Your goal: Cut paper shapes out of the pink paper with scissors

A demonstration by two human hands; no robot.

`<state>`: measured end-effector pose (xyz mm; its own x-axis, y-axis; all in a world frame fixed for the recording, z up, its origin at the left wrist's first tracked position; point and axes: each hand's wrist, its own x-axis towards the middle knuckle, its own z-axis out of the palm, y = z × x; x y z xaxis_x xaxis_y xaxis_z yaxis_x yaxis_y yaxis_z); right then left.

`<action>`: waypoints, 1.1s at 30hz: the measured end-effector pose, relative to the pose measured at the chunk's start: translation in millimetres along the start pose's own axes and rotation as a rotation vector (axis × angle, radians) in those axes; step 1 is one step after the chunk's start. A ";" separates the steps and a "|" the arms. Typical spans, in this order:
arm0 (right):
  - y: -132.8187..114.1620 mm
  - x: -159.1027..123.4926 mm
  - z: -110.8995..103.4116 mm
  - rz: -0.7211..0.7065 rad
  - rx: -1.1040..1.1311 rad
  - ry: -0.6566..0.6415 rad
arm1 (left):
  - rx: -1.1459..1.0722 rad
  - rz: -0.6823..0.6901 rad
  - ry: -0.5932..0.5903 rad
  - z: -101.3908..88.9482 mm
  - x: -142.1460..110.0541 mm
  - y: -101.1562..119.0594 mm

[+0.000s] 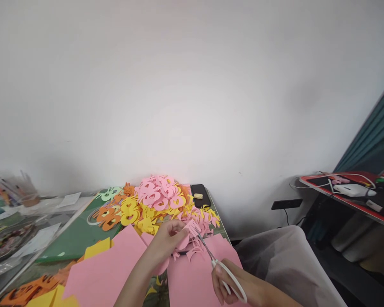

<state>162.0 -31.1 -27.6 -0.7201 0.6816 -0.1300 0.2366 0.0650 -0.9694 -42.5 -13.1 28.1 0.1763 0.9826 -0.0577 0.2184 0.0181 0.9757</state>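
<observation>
My left hand pinches a small pink paper cutout above the table, fingers closed on it. My right hand grips white-handled scissors, whose blades point up and left into the fringed edge of the pink piece. Large pink paper sheets lie under both hands. Behind them sits a heap of pink cutouts, with yellow cutouts and orange cutouts beside it.
A black phone with a small yellow object on it lies at the far table edge by the white wall. A green mat lies left. Pens stand in a cup far left. A red-edged desk stands right.
</observation>
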 end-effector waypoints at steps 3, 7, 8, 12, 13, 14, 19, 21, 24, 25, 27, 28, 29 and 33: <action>-0.7 -1.1 -0.1 0.003 -0.016 0.001 | 0.013 0.062 0.020 -0.8 0.4 1.4; 0.0 -0.5 -0.8 -0.003 -0.006 -0.003 | 0.074 0.067 0.008 -2.3 1.1 5.2; 0.4 -0.1 -1.0 -0.013 -0.003 -0.003 | 0.080 0.058 0.003 -2.5 1.2 5.9; 4.1 2.0 -1.0 -0.018 0.017 -0.009 | 0.076 0.054 0.012 -2.6 1.7 6.6; 5.5 2.6 -0.8 -0.014 0.021 -0.015 | 0.076 0.058 0.013 -2.4 1.7 6.3; 7.1 3.1 -0.7 -0.013 0.022 -0.019 | 0.077 0.062 0.010 -2.2 1.7 6.1; 13.5 3.9 -1.6 -0.028 0.033 -0.032 | 0.070 0.030 -0.006 -1.6 0.7 6.9; 13.9 3.3 -2.4 -0.031 0.031 -0.037 | 0.062 0.009 -0.013 -1.7 0.2 7.7; 13.6 2.4 -3.2 -0.029 0.014 -0.040 | 0.061 -0.001 -0.010 -2.4 0.4 7.7; 13.8 2.3 -3.4 -0.026 0.006 -0.039 | 0.068 0.007 -0.008 -2.6 0.8 7.3; 14.8 2.6 -3.7 -0.026 -0.008 -0.041 | 0.083 0.035 -0.008 -3.1 1.7 6.2; 15.6 2.9 -3.8 -0.027 -0.010 -0.044 | 0.091 0.046 -0.009 -3.3 2.1 5.6; 16.5 3.3 -3.8 -0.030 -0.008 -0.047 | 0.098 0.053 -0.007 -3.4 2.4 5.1; 19.5 4.4 -3.9 -0.041 0.012 -0.063 | 0.104 0.069 -0.012 -2.9 2.3 5.0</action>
<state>165.9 -24.0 -46.3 -0.7685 0.6316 -0.1023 0.1982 0.0830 -0.9767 -43.7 -10.2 33.4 0.2056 0.9786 0.0058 0.3036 -0.0694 0.9503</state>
